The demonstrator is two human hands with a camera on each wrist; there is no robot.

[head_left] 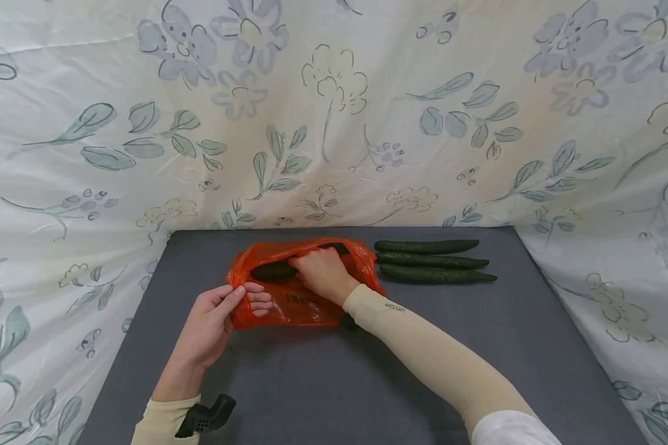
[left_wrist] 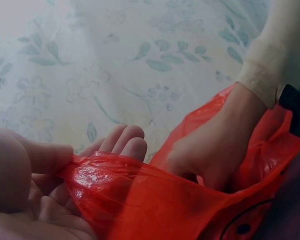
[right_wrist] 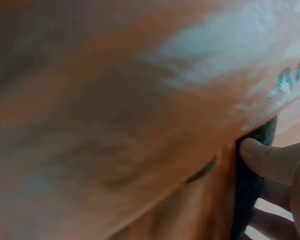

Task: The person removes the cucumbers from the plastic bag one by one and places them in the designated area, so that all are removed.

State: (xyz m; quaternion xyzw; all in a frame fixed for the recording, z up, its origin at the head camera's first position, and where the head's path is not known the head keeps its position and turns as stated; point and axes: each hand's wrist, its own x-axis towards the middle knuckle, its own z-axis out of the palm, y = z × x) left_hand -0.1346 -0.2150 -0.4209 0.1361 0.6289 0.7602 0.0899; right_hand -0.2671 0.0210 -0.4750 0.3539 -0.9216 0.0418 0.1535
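Note:
A red plastic bag [head_left: 306, 309] lies on the dark table with its mouth spread wide. My left hand [head_left: 217, 315] pinches the bag's left rim between thumb and fingers, and the left wrist view shows the film bunched under the thumb [left_wrist: 52, 157]. Inside the mouth, my right hand [head_left: 323, 272] grips a dark green cucumber [head_left: 275, 270] that lies crosswise in the opening. In the right wrist view the thumb [right_wrist: 265, 157] presses on the cucumber [right_wrist: 247, 195], while bag film covers much of that view.
Three cucumbers [head_left: 434, 261] lie side by side on the grey tabletop [head_left: 289, 383], just right of the bag. Floral cloth [head_left: 334, 123] hangs behind the table and along both sides. A black wrist device [head_left: 206, 417] sits on the left forearm.

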